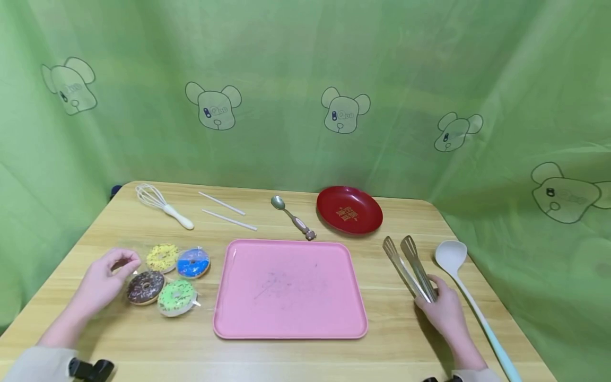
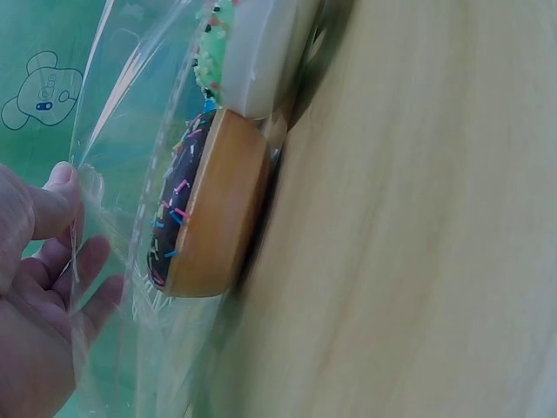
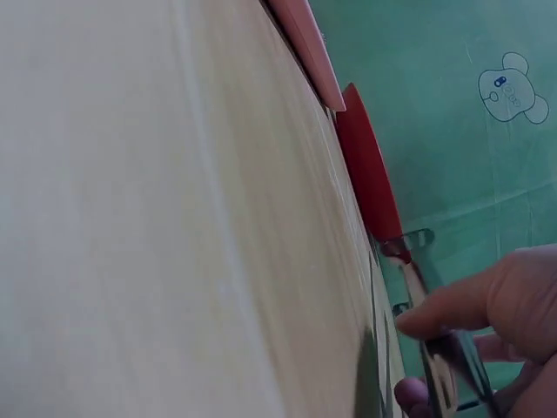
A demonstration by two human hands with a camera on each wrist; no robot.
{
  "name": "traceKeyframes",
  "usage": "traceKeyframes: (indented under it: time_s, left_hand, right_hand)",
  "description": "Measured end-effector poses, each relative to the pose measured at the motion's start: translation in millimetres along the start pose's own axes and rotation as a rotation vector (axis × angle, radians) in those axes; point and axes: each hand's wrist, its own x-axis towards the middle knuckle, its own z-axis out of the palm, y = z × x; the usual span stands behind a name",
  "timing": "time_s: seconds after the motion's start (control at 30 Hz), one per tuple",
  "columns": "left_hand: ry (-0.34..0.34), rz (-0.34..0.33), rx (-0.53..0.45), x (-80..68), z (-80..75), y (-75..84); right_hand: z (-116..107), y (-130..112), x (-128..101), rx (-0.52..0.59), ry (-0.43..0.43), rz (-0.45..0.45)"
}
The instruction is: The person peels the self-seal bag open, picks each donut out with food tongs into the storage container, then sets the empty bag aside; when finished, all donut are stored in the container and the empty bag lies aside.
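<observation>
Four sprinkled ring-shaped doughnuts (image 1: 146,287) in clear crinkled film (image 2: 109,200) | pinching film with left grip (image 1: 104,275) | holding slotted metal tongs (image 1: 419,266) in right grip (image 1: 445,310) | round-cornered pink tray (image 1: 291,297) on wood-grained surface (image 1: 401,350)

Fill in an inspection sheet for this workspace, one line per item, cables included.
Surface: wood-grain table, no spill seen.
Things at hand: clear plastic packaging around a yellow doughnut, blue doughnut, brown doughnut and green doughnut; metal tongs.
Clutter: white whisk, upper white stick, lower white stick, spoon, red plate, ladle, pink tray with dark marks.
Left hand: pinches the packaging's edge.
Right hand: grips the tongs.
Cables: nothing seen.
Surroundings: green curtain printed with mouse-like heads.
</observation>
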Motion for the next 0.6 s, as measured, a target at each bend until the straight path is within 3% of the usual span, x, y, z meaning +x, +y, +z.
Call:
traceKeyframes:
  time_s: [0.17,0.37,0.6]
  left_hand:
    - [0.012,0.008,-0.007,-0.8,1.1,-1.2]
    - [0.021,0.016,-0.013,-2.0,2.2,-3.3]
    - [0.019,0.019,-0.016,-2.4,3.2,-3.5]
  right_hand:
    - [0,-8,0,0.09,-0.003,0.036]
    - [3,-20,4,0.254,-0.066,0.125]
    - [3,-41,4,0.255,-0.099,0.068]
